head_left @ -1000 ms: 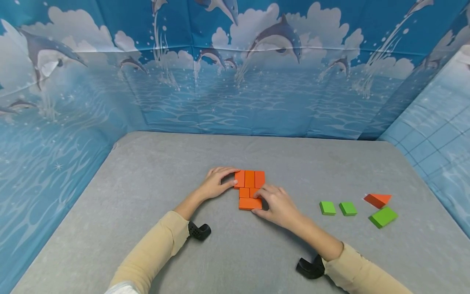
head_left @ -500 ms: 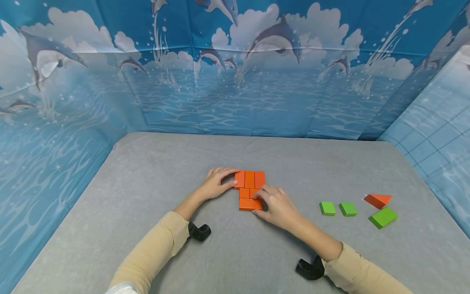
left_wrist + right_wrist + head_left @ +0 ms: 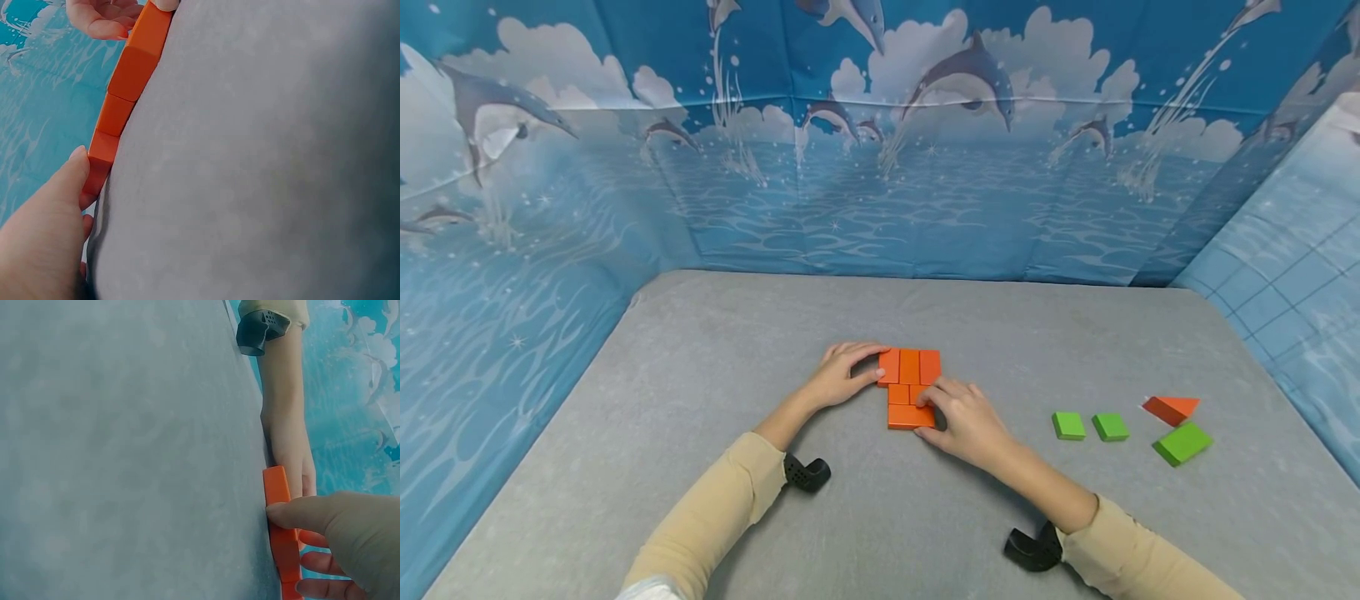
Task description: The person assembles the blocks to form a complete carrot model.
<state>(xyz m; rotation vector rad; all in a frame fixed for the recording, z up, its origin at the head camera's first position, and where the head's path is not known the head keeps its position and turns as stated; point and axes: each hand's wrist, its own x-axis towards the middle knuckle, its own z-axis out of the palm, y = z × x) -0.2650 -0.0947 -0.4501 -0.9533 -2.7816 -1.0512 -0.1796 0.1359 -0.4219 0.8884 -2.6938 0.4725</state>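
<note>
Six orange blocks [image 3: 909, 377] lie flat near the middle of the grey tabletop [image 3: 737, 533], fitted edge to edge: three uprights in the far row, two small pieces in the middle row, one wide piece nearest the person.

Left hand [image 3: 838, 377]: thumb and index finger curved, a gap between them, tips gripping the outer left corner of the far row. The left wrist view shows the thumb against the orange side.

Right hand [image 3: 966, 419]: partly curled; thumb against the near right corner of the wide piece, index finger bent over the right small piece, covering part of it. The right wrist view confirms thumb contact on the orange face.

To the right, well apart: two small green blocks [image 3: 1068, 426], a larger green block [image 3: 1182, 443] and an orange triangular block [image 3: 1172, 407] just behind it.

Black wrist devices [image 3: 807, 474] project from beige sleeves [image 3: 715, 500]. Dolphin-print backdrop [image 3: 865, 208] behind.
</note>
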